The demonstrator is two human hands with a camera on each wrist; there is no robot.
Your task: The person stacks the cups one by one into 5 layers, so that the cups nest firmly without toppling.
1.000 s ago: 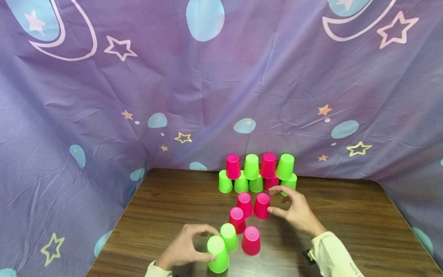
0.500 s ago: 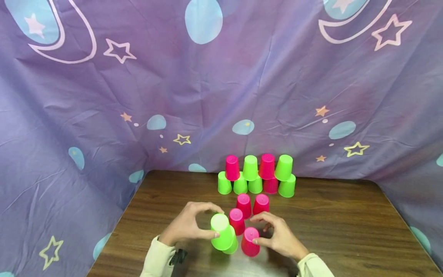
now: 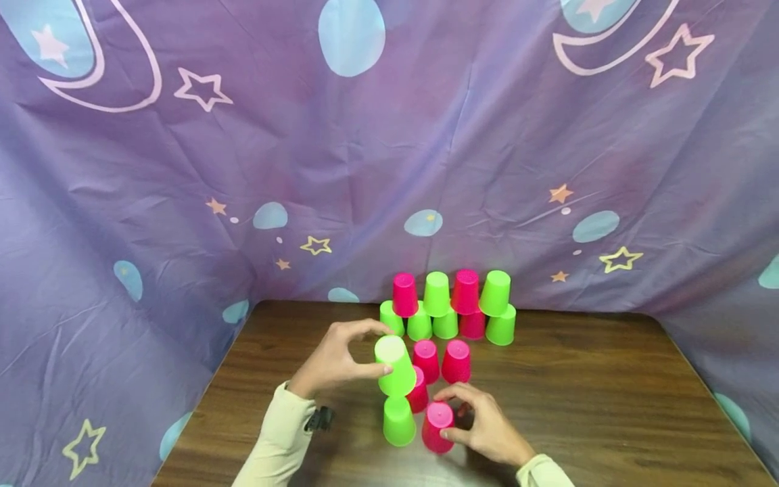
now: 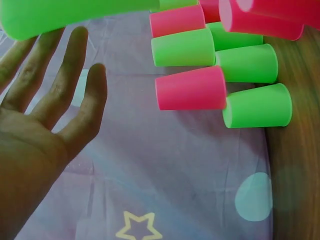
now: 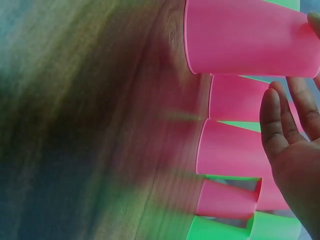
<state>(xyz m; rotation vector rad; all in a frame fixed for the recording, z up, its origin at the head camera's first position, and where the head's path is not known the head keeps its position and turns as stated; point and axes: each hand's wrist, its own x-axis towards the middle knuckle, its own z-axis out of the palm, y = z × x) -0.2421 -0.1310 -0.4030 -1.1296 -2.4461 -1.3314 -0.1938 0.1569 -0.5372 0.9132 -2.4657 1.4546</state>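
My left hand (image 3: 337, 358) pinches an upside-down green cup (image 3: 397, 372) between thumb and fingers, off the table. The cup partly hides a pink cup (image 3: 418, 392) standing behind it. Just in front, another green cup (image 3: 399, 423) stands upside down on the table. My right hand (image 3: 487, 423) has thumb and fingers around an upside-down pink cup (image 3: 437, 433); I cannot tell whether it touches the table. Two more pink cups (image 3: 456, 362) stand a little farther back. In the left wrist view the held green cup (image 4: 60, 17) crosses the top left corner.
At the back of the table (image 3: 584, 385) stands a row of upside-down green and pink cups (image 3: 502, 326). A second row (image 3: 496, 294) rests across their tops. Purple cloth (image 3: 341, 169) with stars and moons hangs behind and at the sides.
My left hand has lifted the green cup and carried it away from me, over the other cups. My right hand came from the far pink cup to the near one and now grips it.
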